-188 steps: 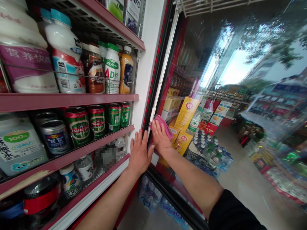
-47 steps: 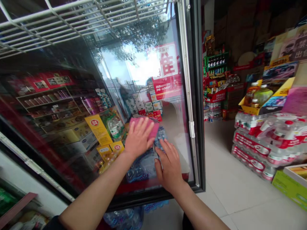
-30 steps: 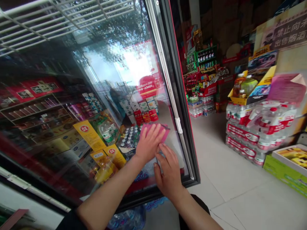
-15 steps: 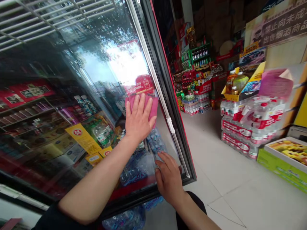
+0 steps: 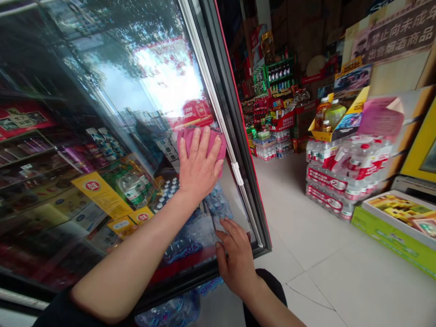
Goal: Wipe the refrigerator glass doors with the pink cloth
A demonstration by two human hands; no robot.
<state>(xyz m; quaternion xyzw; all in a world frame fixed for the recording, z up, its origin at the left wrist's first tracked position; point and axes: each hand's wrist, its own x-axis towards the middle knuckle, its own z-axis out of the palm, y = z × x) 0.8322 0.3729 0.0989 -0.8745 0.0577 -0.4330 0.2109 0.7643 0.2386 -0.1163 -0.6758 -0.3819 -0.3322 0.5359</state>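
Observation:
My left hand (image 5: 199,165) presses a pink cloth (image 5: 218,138) flat against the glass door (image 5: 102,91) of a drinks cooler, close to the door's right frame (image 5: 238,150). Its fingers lie spread over the cloth and point upward. My right hand (image 5: 235,259) rests open and flat on the glass lower down, near the door's bottom right corner, with nothing in it. The glass reflects the street and shows shop goods behind it.
The door's outer edge stands at the middle of the view. To its right lies tiled floor (image 5: 323,263). Shrink-wrapped packs of bottled water (image 5: 344,181) and a green and yellow box (image 5: 398,222) sit at the right. Stocked shelves (image 5: 279,91) stand at the back.
My left hand has slid the pink cloth up the glass from beside my right hand toward the door's right frame. My right hand has stayed low on the glass.

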